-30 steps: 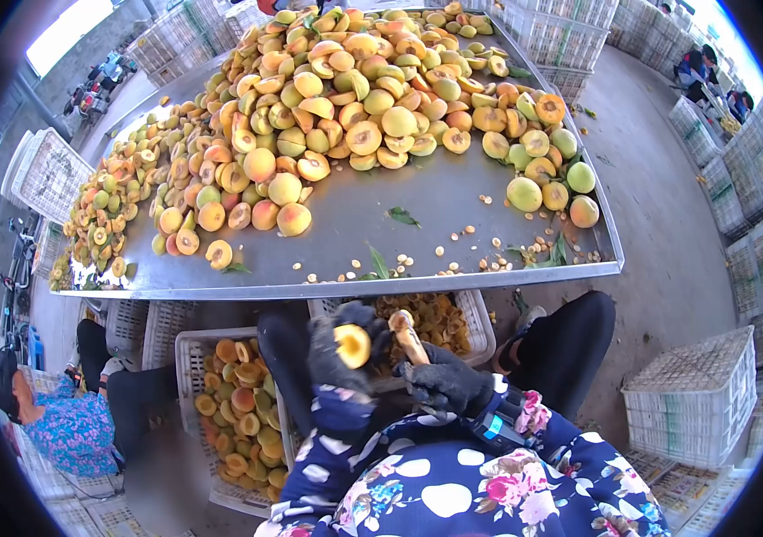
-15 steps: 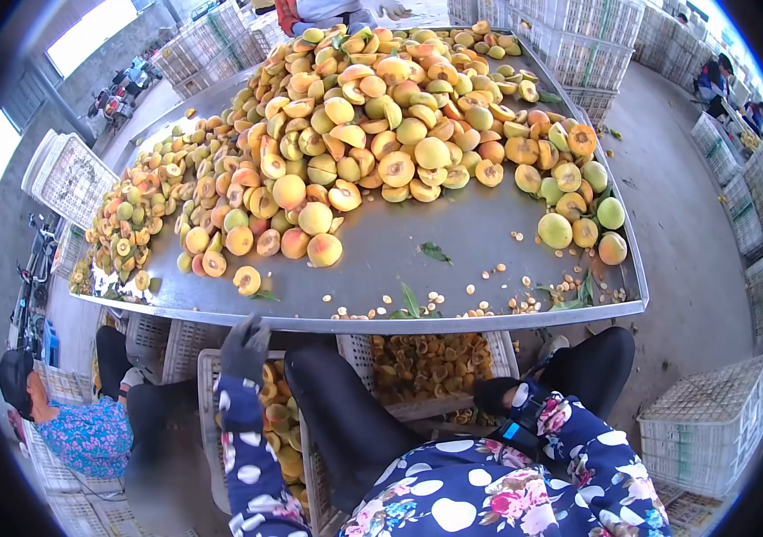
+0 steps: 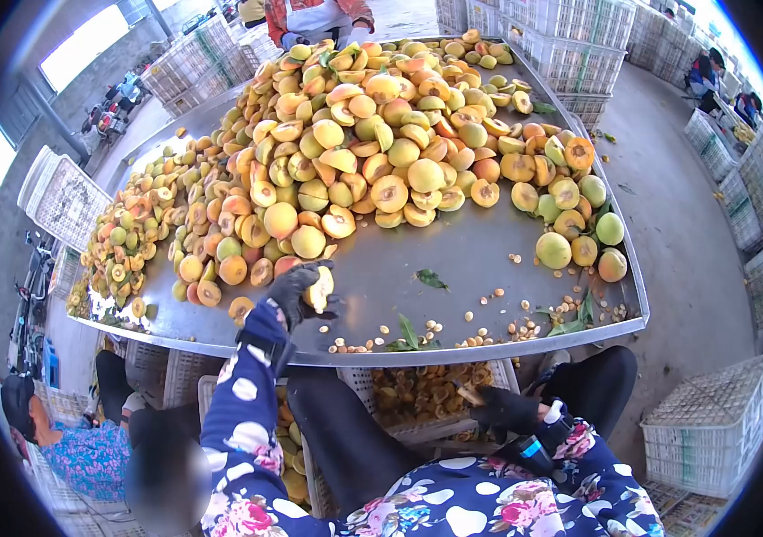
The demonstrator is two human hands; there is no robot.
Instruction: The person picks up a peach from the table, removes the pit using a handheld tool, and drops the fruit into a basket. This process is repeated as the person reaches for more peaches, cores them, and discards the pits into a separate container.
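My left hand (image 3: 296, 297), in a dark glove, is raised over the near edge of the metal table (image 3: 372, 255). Its fingers are closed around a yellow peach half (image 3: 320, 289). Low in front of my lap is my right hand (image 3: 509, 409), also dark-gloved and closed. A short brownish object (image 3: 468, 393) sticks out of it; its kind is too small to make out. Beneath that hand stands a crate of brown-yellow peach pieces (image 3: 422, 387). A large heap of halved and whole peaches (image 3: 355, 143) covers the back and left of the table.
Loose pits (image 3: 480, 338) and green leaves (image 3: 408, 331) lie along the table's near edge. Another crate with peach halves (image 3: 292, 456) stands by my left leg. A co-worker (image 3: 86, 447) sits at left, another person (image 3: 314, 18) across the table. White crates (image 3: 704, 425) stand at right.
My left hand has risen from below the table edge to above it, now with a peach half. A brownish object now shows in my right hand. The person opposite is more in view.
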